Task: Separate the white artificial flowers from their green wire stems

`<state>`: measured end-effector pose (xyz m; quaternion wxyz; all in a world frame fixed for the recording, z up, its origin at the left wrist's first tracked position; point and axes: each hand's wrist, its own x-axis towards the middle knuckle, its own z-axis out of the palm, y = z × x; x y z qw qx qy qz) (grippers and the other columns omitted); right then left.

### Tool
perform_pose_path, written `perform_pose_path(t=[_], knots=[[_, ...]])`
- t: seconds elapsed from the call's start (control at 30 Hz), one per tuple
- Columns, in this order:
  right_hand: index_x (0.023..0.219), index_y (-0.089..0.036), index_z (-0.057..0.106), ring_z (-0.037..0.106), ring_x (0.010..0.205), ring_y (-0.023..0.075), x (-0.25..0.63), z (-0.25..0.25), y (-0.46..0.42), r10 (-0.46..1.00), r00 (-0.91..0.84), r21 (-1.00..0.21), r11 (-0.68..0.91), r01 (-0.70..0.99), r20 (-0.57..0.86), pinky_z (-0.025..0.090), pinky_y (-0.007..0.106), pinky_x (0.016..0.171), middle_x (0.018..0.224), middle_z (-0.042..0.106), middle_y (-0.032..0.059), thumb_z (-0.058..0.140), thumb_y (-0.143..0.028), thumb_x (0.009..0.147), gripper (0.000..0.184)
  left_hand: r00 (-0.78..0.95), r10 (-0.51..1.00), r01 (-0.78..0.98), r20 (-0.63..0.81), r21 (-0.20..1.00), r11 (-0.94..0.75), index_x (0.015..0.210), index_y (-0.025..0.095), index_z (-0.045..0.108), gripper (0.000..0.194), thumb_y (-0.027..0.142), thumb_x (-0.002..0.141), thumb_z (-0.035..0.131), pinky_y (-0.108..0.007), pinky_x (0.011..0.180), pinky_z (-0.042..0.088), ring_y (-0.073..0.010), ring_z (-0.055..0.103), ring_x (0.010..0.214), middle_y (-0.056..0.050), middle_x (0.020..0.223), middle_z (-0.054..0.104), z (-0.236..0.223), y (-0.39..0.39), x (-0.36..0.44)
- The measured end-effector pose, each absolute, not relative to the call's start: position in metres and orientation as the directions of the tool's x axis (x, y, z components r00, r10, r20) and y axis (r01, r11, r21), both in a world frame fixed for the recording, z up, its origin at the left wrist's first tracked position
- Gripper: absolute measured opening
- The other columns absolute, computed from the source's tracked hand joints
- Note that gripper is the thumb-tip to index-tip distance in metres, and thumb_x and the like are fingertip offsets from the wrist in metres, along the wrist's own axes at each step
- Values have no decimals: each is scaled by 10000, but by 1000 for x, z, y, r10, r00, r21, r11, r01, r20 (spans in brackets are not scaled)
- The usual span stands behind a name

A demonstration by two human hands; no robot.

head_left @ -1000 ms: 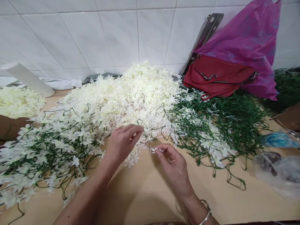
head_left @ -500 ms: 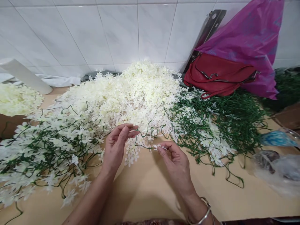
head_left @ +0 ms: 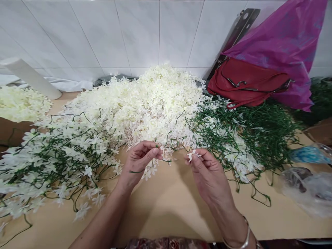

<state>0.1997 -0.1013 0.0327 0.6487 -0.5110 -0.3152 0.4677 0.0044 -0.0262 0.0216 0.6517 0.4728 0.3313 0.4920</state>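
"Where are the pieces being handled?"

"Just on the near side of the white heap (head_left: 166,98); the left hand (head_left: 138,159) pinches a green stem (head_left: 166,160), the right hand (head_left: 210,173) a small white flower (head_left: 191,156); both grips are narrow, thumb against fingers."

"Heavy, would you say?"

"Next to nothing, I'd guess; the stem looks thin and springy, likely to hold a bend; the petals look soft and easily creased, though hardly slippery."

"So where would you take hold?"

"The stem close to its end, where it should waver less; the flower low at its base, lightly, so the petals don't crumple."

"And the arms?"

"Both reach in toward the heap over the table (head_left: 163,211), forearms slanting inward; the wrists look only slightly bent, the fingers curled, and the hands are apart at nearly one height; a bracelet (head_left: 246,238) circles the right wrist."
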Motion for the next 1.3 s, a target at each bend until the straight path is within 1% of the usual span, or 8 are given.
perform_pose_path(t=[0.07, 0.17, 0.3, 0.4, 0.57, 0.73, 1.17, 1.3], knots=[[867, -257, 754, 658, 794, 194, 201, 50, -95, 957, 289, -975, 47, -218, -18, 550, 348, 787, 887, 758, 36, 859, -511, 795, 284, 310, 950, -278, 47, 960, 43, 942, 210, 799, 215, 393, 845, 856, -291, 759, 613, -162, 750, 760, -44, 870, 803, 22, -27, 6], [843, -250, 761, 648, 884, 202, 199, 65, -81, 988, 151, -988, 23, -155, -1, 546, 340, 807, 1025, 754, 47, 851, -514, 786, 285, 317, 947, -214, 53, 977, 17, 947, 206, 813, 212, 386, 844, 856, -258, 709, 586, -149, 723, 733, -35, 800, 780, 26, -29, 9], [794, -240, 760, 635, 892, 195, 190, 59, -68, 996, 33, -958, -67, -278, -79, 539, 343, 843, 1044, 737, 37, 888, -534, 724, 328, 326, 943, -180, 63, 984, -3, 919, 202, 807, 174, 364, 862, 840, -241, 678, 558, -135, 689, 702, -24, 758, 759, 34, -33, 10], [784, -241, 759, 619, 828, 178, 186, 50, -67, 989, 17, -919, -129, -373, -145, 541, 337, 826, 984, 736, 26, 933, -528, 669, 354, 353, 932, -149, 79, 988, -28, 929, 209, 803, 118, 323, 896, 809, -238, 690, 543, -129, 673, 717, -21, 776, 753, 38, -36, 8], [767, -249, 765, 651, 847, 200, 189, 44, -69, 981, -28, -908, -190, -373, -193, 568, 360, 822, 952, 761, 36, 950, -587, 603, 419, 368, 924, -115, 107, 991, -69, 923, 194, 788, 103, 292, 896, 804, -252, 690, 523, -135, 643, 717, -27, 787, 733, 43, -41, 8], [797, -258, 762, 659, 823, 185, 191, 42, -70, 973, -72, -877, -229, -422, -219, 576, 363, 834, 904, 760, 20, 947, -540, 635, 373, 375, 920, -101, 116, 991, -83, 906, 188, 768, 94, 279, 904, 790, -240, 680, 502, -118, 614, 691, -12, 761, 708, 47, -46, 10], [835, -254, 767, 625, 797, 168, 189, 35, -72, 976, -6, -876, -198, -440, -218, 530, 325, 828, 846, 732, -5, 953, -502, 659, 356, 357, 926, -38, 120, 993, -114, 922, 171, 738, 76, 244, 921, 761, -241, 666, 504, -124, 634, 684, -13, 736, 695, 48, -50, 11], [820, -251, 777, 609, 789, 171, 189, 36, -72, 972, -14, -868, -215, -447, -234, 522, 316, 793, 835, 728, 1, 969, -498, 634, 364, 354, 927, -40, 121, 993, -114, 893, 167, 729, 97, 255, 922, 759, -237, 670, 498, -118, 624, 677, -8, 728, 691, 47, -51, 11]])
